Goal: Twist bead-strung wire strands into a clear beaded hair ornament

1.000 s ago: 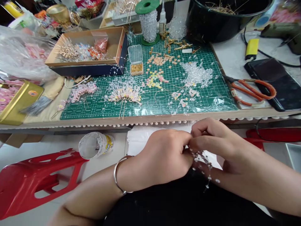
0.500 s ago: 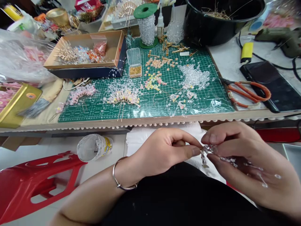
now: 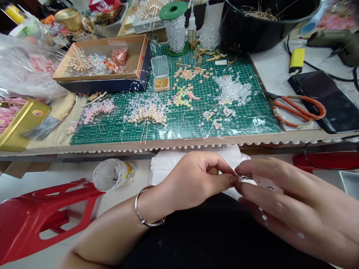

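Observation:
A thin strand of clear crystal beads point(image 3: 243, 178) sits between my hands, low in the view above my lap. My left hand point(image 3: 198, 177), with a silver bangle point(image 3: 146, 210) on its wrist, pinches the strand between thumb and fingertips. My right hand point(image 3: 294, 203) meets it from the right, fingertips at the same spot. Its fingers hide most of the strand, and a few loose-hanging beads point(image 3: 264, 216) show beneath them. A white cloth point(image 3: 171, 164) lies behind my hands.
Ahead, a green cutting mat point(image 3: 246, 108) on the bench holds crystal and pink bead sprays. Orange-handled scissors point(image 3: 298, 109) lie to its right. A cardboard tray point(image 3: 137, 56) and black tub point(image 3: 260, 26) stand behind. A red stool point(image 3: 36, 220) is at lower left.
My right hand has slid right and flattened, now covering most of the strand that showed between my fingers. My left hand has stayed pinched at the same spot since half a second ago.

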{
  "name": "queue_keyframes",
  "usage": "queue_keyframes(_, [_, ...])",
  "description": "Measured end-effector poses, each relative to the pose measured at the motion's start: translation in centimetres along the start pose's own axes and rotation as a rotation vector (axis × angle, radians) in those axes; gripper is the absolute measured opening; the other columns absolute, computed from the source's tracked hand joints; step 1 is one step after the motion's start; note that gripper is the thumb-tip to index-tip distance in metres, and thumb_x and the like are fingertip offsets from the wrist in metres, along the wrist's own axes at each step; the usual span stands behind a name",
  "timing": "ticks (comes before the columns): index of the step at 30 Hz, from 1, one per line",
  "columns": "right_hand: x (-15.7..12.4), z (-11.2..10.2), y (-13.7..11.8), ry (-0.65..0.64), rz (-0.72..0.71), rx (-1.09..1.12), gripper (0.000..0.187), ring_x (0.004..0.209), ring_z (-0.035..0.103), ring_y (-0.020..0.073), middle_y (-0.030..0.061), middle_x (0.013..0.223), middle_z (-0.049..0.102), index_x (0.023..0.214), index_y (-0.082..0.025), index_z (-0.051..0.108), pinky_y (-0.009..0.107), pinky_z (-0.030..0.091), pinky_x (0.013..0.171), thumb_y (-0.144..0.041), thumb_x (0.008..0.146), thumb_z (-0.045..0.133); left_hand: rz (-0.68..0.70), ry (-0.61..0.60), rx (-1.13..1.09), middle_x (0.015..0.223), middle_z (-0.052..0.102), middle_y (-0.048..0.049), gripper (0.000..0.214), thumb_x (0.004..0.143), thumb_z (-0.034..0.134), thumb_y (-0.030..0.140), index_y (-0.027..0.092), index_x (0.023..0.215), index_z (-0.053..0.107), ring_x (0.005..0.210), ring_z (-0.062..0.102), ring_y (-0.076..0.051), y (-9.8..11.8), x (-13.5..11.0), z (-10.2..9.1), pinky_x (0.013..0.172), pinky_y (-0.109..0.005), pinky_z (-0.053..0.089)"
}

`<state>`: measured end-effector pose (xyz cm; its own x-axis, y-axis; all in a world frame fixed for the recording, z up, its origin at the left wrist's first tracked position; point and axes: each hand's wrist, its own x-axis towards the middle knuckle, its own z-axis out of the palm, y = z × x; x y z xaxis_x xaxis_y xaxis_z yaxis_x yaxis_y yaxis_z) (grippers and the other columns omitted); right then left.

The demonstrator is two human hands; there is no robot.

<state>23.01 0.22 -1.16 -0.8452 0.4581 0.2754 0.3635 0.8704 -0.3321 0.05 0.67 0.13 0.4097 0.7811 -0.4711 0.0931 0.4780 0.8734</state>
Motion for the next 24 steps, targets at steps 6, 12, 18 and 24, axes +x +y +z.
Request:
queue_keyframes(6, [0.3,-0.2,0.0,0.060,0.167,0.083,0.019,0.096,0.071,0.0240,0.0067,0.118,0.068,0.108,-0.029,0.057,0.033,0.060,0.072,-0.017,0.094,0.058,0.091,0.028,0.191,0.060,0.055,0.0054,0.009,0.088,0.067,0.021,0.015,0.084,0.073,0.052,0.043,-0.006,-0.1,-0.3,0.2,0.048,-0.019,0.034])
queue_keyframes(12, [2.1,0.3,-0.5,0.172,0.468,0.393,0.005,0.073,0.069,0.0184,0.0019,0.088,0.070,0.098,-0.028,0.061,0.027,0.054,0.056,-0.024,0.095,0.059,0.483,0.098,0.559,0.064,0.064,0.0006,0.019,0.090,0.056,0.013,0.015,0.078,0.071,0.060,0.055,-0.010,-1.2,-0.3,0.5,0.059,-0.022,0.040])
queue_keyframes(18, [3.0,0.2,0.2,0.165,0.825,1.032,0.020,0.056,0.066,0.0140,-0.0023,0.067,0.066,0.085,-0.026,0.067,0.022,0.056,0.049,-0.043,0.095,0.065,0.557,0.082,0.532,0.071,0.071,-0.0002,0.021,0.091,0.055,0.009,0.017,0.079,0.071,0.062,0.060,-0.010,-0.8,-0.5,0.6,0.063,-0.022,0.044])
queue_keyframes(24, [2.0,0.1,0.5,0.193,0.726,0.844,0.013,0.058,0.068,0.0152,-0.0013,0.073,0.068,0.094,-0.029,0.070,0.022,0.058,0.049,-0.041,0.097,0.063,0.267,-0.024,0.075,0.083,0.075,-0.0023,0.007,0.088,0.068,0.018,0.017,0.082,0.071,0.071,0.066,-0.012,-0.6,-0.3,0.3,0.062,-0.020,0.048])
